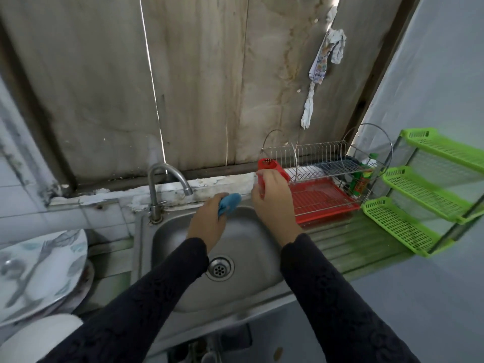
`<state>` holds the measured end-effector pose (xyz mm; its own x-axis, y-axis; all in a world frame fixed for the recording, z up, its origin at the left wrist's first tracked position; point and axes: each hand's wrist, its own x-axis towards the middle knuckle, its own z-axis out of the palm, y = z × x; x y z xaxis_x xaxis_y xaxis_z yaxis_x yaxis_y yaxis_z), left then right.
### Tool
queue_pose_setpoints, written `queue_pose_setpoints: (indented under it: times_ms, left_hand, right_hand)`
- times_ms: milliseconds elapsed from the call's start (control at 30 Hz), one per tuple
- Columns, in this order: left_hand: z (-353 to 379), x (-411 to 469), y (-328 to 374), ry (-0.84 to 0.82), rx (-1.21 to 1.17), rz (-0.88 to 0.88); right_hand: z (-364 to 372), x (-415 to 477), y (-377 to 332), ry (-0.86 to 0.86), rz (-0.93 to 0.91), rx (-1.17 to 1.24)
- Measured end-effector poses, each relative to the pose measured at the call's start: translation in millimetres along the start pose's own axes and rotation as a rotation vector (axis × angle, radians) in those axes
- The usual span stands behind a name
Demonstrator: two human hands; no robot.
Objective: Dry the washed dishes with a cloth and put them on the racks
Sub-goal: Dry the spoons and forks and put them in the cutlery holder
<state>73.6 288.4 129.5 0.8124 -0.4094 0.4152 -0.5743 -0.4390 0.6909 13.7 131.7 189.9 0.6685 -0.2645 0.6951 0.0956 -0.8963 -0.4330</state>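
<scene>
stainless steel sink (183, 292) fills the frame from 6 o'clock to the centre, its drain (219, 268) in the bowl between two dark sleeves. at 8 o'clock a stack of leaf-patterned plates (39, 271) stands beside the basin. at 4 o'clock the ribbed draining board (353, 244) runs off to the right.

above the bowl the left hand (207, 226) has its fingers curled round a bunched blue cloth (230, 203). just to its right the right hand (272, 205) grips a red plastic container (272, 167), held at the left end of the wire dish rack (322, 155); whether the two touch cannot be told.

the rack sits at 2 o'clock over a red drip tray (322, 200). a green bottle (362, 179) stands at its right end, its label too blurred to read. at 3 o'clock a green plastic three-tier shelf (419, 179) stands against the pale wall.

behind the basin, near 10 o'clock, rises the curved tap (167, 179). beyond it a stained panel wall (196, 87) fills the top, and at 1 o'clock a printed rag (324, 61) hangs, its print not legible.
</scene>
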Motion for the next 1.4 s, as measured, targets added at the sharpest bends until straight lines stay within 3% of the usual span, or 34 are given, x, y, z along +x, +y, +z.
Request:
queue_pose_setpoints:
  times_ms: [500,767,1067,1233,1400]
  left_hand:
    - [-108,-153,-67,0.098,0.151,-0.209]
    - [-214,-208,-137,0.102,0.455,-0.238]
    - [-331,-250,-217,-0.122,0.728,-0.418]
    - [-368,-266,-262,-0.156,0.691,-0.479]
    - [-378,-266,-286,-0.092,0.391,-0.610]
  right_hand:
    - [83,-143,-100,-0.383,-0.111,0.014]
    - [163,-169,-211,-0.569,-0.152,0.015]
    - [246,-205,-321,-0.710,-0.122,-0.048]
    - [282,-218,-361,-0.786,-0.061,-0.025]
    - [310,-215,-374,-0.877,-0.003,-0.097]
